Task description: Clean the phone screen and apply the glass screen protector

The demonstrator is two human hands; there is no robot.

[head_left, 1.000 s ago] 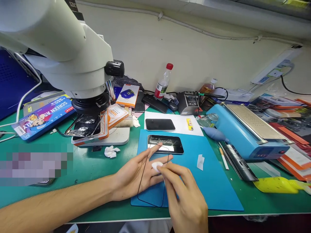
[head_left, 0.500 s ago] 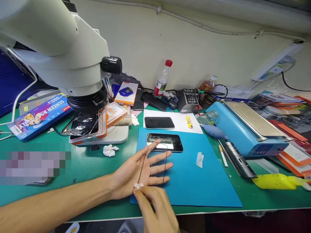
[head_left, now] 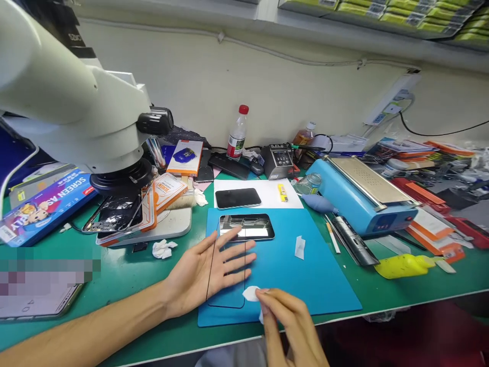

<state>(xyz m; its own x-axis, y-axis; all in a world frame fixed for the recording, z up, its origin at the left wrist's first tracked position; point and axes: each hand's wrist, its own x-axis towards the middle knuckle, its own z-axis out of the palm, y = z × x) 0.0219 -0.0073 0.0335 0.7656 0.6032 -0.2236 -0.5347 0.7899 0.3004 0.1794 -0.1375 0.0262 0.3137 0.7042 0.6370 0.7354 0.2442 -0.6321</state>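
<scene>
My left hand is palm up with its fingers spread. It holds up a clear phone glass with a thin black border, which lies across the palm and fingers and overhangs the near side. Between the thumb and fingers of my right hand is pinched a small white tissue, just right of the glass and apart from it. Beyond my left fingertips, a phone with bright reflections on its dark screen lies on the blue mat.
A second dark phone and a yellow lighter lie on white paper. A white scrap is on the mat. The microscope overhangs the left side. A blue heating machine, air blower and yellow bottle are at right.
My right hand has moved right, taking the tissue from the lower edge of the glass. The tissue now looks more spread out. The camera view has shifted up and right.
</scene>
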